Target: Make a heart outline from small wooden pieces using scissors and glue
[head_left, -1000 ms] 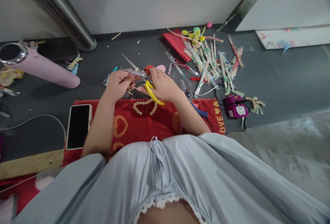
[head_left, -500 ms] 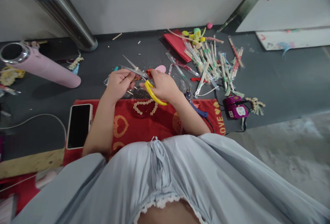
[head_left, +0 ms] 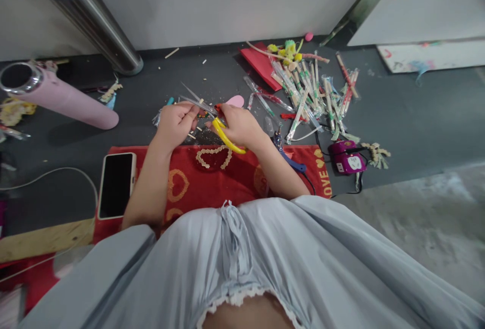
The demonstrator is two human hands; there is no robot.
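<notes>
My right hand [head_left: 239, 126] is closed on a pair of scissors [head_left: 226, 138] with yellow handles. The blades stand apart and point up and left, past the fingertips of my left hand [head_left: 175, 121]. That hand is closed in a pinch, and what sits between its fingers is too small and hidden to name. A small pale piece shows by the blades. Something red lies at the right fingertips. Below the hands, a beige braided strand [head_left: 213, 151] forms an open loop on a red towel [head_left: 215, 182].
A phone [head_left: 117, 185] lies at the towel's left, a pink bottle [head_left: 71, 99] beyond it. A blue-handled glue gun [head_left: 290, 159] rests right of my wrist. Several wrapped sticks [head_left: 303, 86], a red envelope [head_left: 261, 66] and a purple box [head_left: 346, 157] occupy the right. Scraps litter the dark table.
Both hands stay almost in place. The scissor blades have shifted very slightly, and the small pale piece by them now shows a little more clearly.
</notes>
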